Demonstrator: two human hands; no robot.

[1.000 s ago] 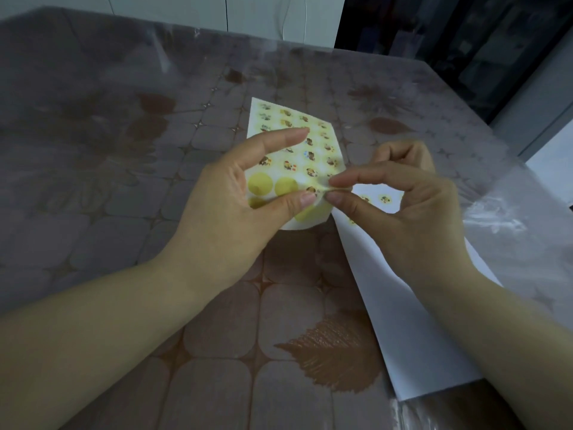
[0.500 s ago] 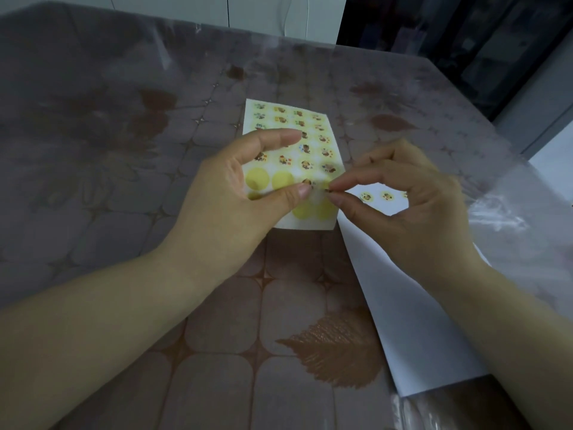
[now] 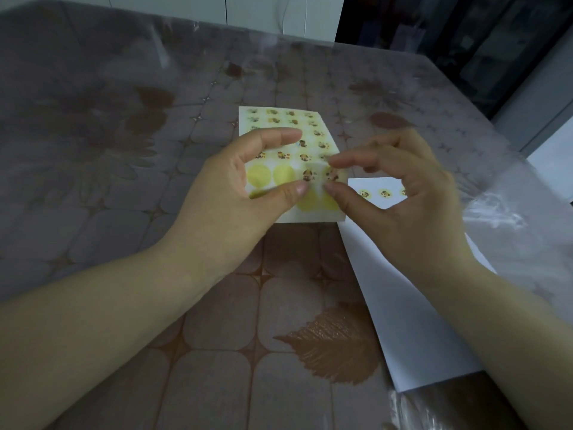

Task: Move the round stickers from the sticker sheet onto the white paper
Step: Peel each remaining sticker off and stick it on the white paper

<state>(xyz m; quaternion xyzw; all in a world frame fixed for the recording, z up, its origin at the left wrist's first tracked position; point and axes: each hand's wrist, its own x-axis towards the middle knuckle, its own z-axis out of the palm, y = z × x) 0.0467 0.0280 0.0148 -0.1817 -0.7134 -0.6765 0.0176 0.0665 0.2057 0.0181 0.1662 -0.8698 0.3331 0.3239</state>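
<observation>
From my feed: L hand (image 3: pixel 229 197) grips the sticker sheet (image 3: pixel 279 119), a glossy pale-yellow rectangle. Index finger is curled over the top face, thumb pressed on from the near side, and the sheet is pinched between them. The sheet's far end sticks out beyond the L fingertips, w/ rows of small printed rounds. Between L index and thumb I see plain yellow circles (image 3: pixel 259 178), flat, no print.

R hand (image 3: pixel 412 206) is motion-blurred. Index and thumb are curved into a C, tips closing on one round sticker (image 3: pixel 333 175) at the sheet's R edge, just beside the L thumb tip. Looks like a pinch, thumb under its near rim and index on its far rim. Other R fingers are loosely curled behind.

The white paper (image 3: pixel 403 305), matte, smooth, straight-edged, lies under the R hand and forearm and runs toward me. Small placed stickers (image 3: pixel 384 193) sit in a row on its far strip, visible in the gap under the R index.

Beneath both forearms is the table (image 3: pixel 93 150): shiny brownish cover, rounded-square tile pattern, and a ribbed leaf print (image 3: pixel 335 346) between the wrists, nearer me. Crinkled clear film (image 3: pixel 502 218) lies outboard of the R hand.
</observation>
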